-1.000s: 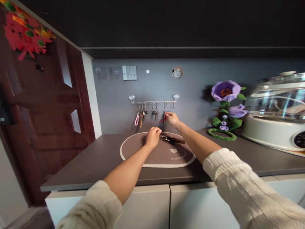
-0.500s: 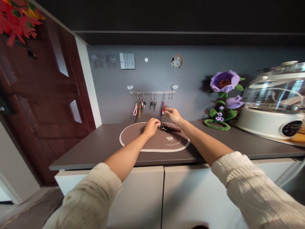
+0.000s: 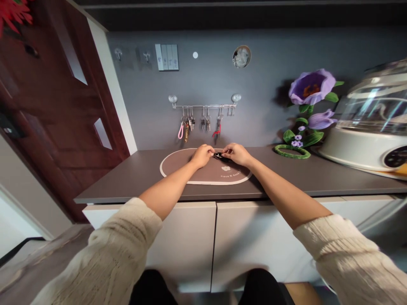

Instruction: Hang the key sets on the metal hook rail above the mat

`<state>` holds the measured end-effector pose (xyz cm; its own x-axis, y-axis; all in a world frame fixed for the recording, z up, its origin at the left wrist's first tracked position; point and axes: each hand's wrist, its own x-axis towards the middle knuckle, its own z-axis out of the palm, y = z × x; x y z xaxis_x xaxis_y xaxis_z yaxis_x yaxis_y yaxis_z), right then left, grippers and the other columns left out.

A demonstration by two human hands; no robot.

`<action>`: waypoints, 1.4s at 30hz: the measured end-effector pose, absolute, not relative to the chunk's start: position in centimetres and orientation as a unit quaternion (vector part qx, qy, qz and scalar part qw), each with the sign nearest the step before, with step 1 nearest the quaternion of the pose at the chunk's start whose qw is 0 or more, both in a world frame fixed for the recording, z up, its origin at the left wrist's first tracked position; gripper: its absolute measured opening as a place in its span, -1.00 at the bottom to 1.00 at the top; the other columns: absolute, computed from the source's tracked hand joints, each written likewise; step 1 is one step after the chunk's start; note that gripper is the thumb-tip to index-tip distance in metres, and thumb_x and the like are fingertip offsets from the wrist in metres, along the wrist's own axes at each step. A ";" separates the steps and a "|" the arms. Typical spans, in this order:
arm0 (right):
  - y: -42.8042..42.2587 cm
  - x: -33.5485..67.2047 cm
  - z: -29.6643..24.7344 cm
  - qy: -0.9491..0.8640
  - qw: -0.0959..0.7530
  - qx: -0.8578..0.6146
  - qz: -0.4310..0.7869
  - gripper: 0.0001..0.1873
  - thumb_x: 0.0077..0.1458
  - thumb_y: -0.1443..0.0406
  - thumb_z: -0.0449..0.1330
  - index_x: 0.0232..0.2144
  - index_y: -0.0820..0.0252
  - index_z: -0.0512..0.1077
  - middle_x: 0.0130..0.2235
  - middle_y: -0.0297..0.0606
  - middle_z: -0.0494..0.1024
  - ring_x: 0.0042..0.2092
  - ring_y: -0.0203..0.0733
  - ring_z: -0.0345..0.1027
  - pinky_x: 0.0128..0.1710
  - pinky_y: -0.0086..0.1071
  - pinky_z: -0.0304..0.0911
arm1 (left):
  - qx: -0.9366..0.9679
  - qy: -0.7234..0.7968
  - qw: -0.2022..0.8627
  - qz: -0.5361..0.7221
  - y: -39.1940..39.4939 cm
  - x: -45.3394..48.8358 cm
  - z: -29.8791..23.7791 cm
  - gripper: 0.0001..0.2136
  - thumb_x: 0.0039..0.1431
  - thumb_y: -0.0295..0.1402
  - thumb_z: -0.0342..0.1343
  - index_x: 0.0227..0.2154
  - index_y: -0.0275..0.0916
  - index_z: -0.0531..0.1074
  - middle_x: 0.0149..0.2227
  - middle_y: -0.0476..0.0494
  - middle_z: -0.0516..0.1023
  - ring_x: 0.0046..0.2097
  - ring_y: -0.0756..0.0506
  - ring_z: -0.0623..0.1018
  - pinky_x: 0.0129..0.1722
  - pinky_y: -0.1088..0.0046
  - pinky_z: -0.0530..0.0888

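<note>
A dark bunch of keys with a metal ring is between my two hands, just above or on the brown oval mat. On its left side, my left hand pinches the ring end with closed fingers. From the right, my right hand closes its fingers on the dark part, hiding much of it. Behind them a clear hook rail on the wall carries several key sets. Among these are a pink loop at the left and a key with a red strap at the right.
Right of the mat stands a purple fabric flower on a green ring base. A white appliance with a clear dome is at the far right. White cabinet doors lie below the grey countertop; a dark red door is at left.
My right hand has come down from the red-strapped key to the key bunch and gripped it. That hanging key now sits tilted. The view has tipped downward.
</note>
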<state>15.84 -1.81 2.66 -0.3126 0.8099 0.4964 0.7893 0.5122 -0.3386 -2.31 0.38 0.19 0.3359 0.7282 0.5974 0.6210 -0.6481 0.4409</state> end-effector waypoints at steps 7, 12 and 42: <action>-1.8 15.3 2.6 -0.826 0.264 -0.495 -0.047 -0.85 -0.10 0.31 0.15 -0.45 0.23 0.49 -0.38 -0.26 0.47 -0.38 -0.33 0.27 -0.33 -0.50 0.14 | 0.820 0.415 0.057 0.390 0.3 -2.4 0.2 -0.89 -0.01 -0.50 0.05 -0.40 -0.27 0.44 -0.37 -0.07 0.40 -0.34 0.01 0.39 -0.22 0.46 0.34; -1.9 15.0 2.5 -0.837 0.233 -0.491 -0.065 -0.85 -0.11 0.33 0.14 -0.45 0.23 0.50 -0.40 -0.25 0.47 -0.35 -0.29 0.28 -0.31 -0.48 0.13 | 0.821 0.413 0.056 0.390 0.1 -2.3 0.4 -0.89 -0.01 -0.52 0.04 -0.41 -0.27 0.44 -0.38 -0.07 0.40 -0.34 0.02 0.38 -0.22 0.47 0.34; -1.9 15.5 3.2 -0.769 0.411 -0.486 0.065 -0.89 -0.07 0.31 0.06 -0.49 0.22 0.37 -0.47 -0.30 0.46 -0.46 -0.33 0.24 -0.38 -0.44 0.15 | 0.804 0.403 0.040 0.436 -0.6 -2.2 1.0 -0.88 0.06 -0.46 -0.02 -0.43 -0.27 0.43 -0.37 -0.09 0.39 -0.32 0.00 0.38 -0.23 0.46 0.33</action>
